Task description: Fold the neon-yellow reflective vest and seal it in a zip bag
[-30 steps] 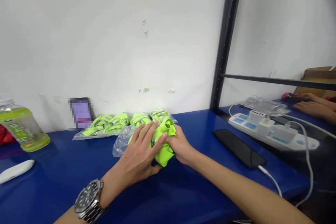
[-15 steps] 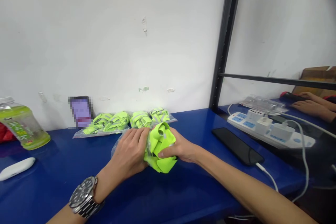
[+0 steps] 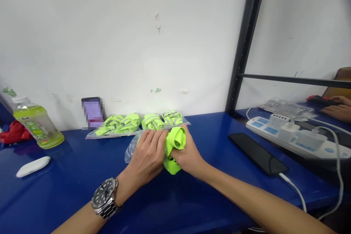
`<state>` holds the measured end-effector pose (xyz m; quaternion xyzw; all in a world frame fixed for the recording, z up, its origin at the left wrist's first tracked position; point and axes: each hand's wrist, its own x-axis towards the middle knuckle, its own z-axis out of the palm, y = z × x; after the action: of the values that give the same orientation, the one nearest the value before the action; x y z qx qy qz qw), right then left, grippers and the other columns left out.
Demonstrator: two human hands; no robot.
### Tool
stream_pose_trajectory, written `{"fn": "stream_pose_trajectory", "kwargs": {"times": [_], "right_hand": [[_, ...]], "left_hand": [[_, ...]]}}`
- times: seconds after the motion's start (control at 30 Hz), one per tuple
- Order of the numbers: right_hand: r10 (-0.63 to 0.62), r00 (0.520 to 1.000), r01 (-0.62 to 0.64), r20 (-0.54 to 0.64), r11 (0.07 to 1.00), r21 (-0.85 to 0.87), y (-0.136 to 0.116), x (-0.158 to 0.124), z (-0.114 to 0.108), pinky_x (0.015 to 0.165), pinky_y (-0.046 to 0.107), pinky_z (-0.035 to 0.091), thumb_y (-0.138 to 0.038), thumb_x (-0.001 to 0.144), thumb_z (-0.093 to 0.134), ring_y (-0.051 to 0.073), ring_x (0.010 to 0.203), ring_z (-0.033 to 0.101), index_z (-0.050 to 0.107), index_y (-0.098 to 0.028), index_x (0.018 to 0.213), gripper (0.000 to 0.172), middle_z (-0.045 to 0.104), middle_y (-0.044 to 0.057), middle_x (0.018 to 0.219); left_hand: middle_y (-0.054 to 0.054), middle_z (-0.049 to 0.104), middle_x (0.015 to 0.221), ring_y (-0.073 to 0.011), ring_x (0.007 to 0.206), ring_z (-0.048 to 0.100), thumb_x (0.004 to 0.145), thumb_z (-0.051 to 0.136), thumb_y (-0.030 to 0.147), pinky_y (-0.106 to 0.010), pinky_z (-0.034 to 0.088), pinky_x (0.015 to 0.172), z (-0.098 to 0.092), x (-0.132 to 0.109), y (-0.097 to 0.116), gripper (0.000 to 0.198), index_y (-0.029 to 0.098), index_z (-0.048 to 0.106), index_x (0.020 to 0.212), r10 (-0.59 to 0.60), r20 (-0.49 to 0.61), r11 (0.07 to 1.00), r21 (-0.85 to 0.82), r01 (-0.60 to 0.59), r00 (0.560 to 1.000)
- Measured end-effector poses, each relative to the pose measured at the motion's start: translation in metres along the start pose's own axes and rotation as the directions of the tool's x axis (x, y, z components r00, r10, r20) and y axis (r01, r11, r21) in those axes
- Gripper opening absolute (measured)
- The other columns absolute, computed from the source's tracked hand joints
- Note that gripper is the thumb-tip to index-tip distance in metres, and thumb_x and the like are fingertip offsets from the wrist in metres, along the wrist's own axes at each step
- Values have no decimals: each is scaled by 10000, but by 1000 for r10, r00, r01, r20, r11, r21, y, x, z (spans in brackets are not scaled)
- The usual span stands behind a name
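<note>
Both hands meet at the middle of a blue table [image 3: 68, 186]. My left hand [image 3: 146, 155], a metal watch on its wrist, grips a clear plastic bag [image 3: 131, 148] and the edge of a bunched neon-green fabric piece [image 3: 174, 142]. My right hand [image 3: 188, 155] is closed on that green piece from the right side. The fabric is crumpled between the two hands, partly inside the bag's mouth. Just behind them, against the wall, lie several bagged green pieces [image 3: 137, 123] in a row.
A green drink bottle [image 3: 38, 126], a red cloth [image 3: 13, 133] and a white oblong device [image 3: 33, 165] sit at the left. A phone [image 3: 92, 111] leans on the wall. At right are a black phone [image 3: 257, 153] on a cable, a power strip [image 3: 287, 135], a black post [image 3: 244, 44] and another person's hands [image 3: 336, 108].
The hands have squeezed the green piece tighter and shifted slightly right and away from me. The view has panned a little left, so table items sit further right.
</note>
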<state>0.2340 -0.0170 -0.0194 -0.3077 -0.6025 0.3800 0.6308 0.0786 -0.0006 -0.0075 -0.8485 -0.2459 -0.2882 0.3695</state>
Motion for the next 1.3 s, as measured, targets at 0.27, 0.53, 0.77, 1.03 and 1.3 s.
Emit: {"fn": "stream_pose_trajectory", "kwargs": {"times": [0.27, 0.53, 0.77, 1.03, 1.3], "right_hand": [[329, 918, -395, 223, 811, 431, -27, 14, -15, 617, 268, 442, -434, 693, 655, 141, 665, 524, 498, -205, 804, 299, 542, -15, 733], [323, 873, -444, 367, 838, 319, -17, 9, -17, 687, 272, 468, -281, 601, 821, 152, 769, 591, 631, -160, 1029, 484, 626, 26, 894], [177, 953, -192, 247, 981, 38, -9, 6, -16, 675, 286, 440, -327, 633, 796, 166, 751, 539, 662, -142, 913, 361, 607, 27, 829], [52, 994, -41, 97, 992, -115, -7, 2, -4, 655, 263, 435, -201, 703, 664, 139, 754, 493, 426, -220, 1021, 397, 510, 10, 931], [-103, 985, 145, 140, 931, -335, -20, 2, -7, 607, 289, 477, -156, 743, 614, 134, 621, 556, 322, -239, 1214, 561, 579, 34, 951]], "left_hand": [[-207, 614, 1113, -311, 986, 565, 814, 450, 83, -476, 461, 899, 0, 4, -9, 391, 2, 522, 1190, 74, -28, 988, 136, -69, 997], [-229, 576, 1220, -318, 1130, 533, 860, 427, 55, -463, 464, 953, -3, -4, -13, 393, -18, 482, 1243, 78, -60, 987, 146, -69, 995], [-235, 592, 1127, -315, 1079, 548, 851, 399, 58, -471, 489, 920, -4, -9, -10, 406, -27, 470, 1242, 62, -11, 995, 82, -61, 998], [-139, 577, 1049, -272, 970, 578, 845, 520, 59, -465, 501, 840, -10, -2, -2, 630, 305, 351, 1400, 125, -5, 986, 111, -123, 992], [-150, 475, 1193, -315, 1102, 503, 795, 595, 67, -528, 473, 889, -6, 0, 6, 753, 342, 273, 1418, 51, -123, 999, 13, -49, 991]]}}
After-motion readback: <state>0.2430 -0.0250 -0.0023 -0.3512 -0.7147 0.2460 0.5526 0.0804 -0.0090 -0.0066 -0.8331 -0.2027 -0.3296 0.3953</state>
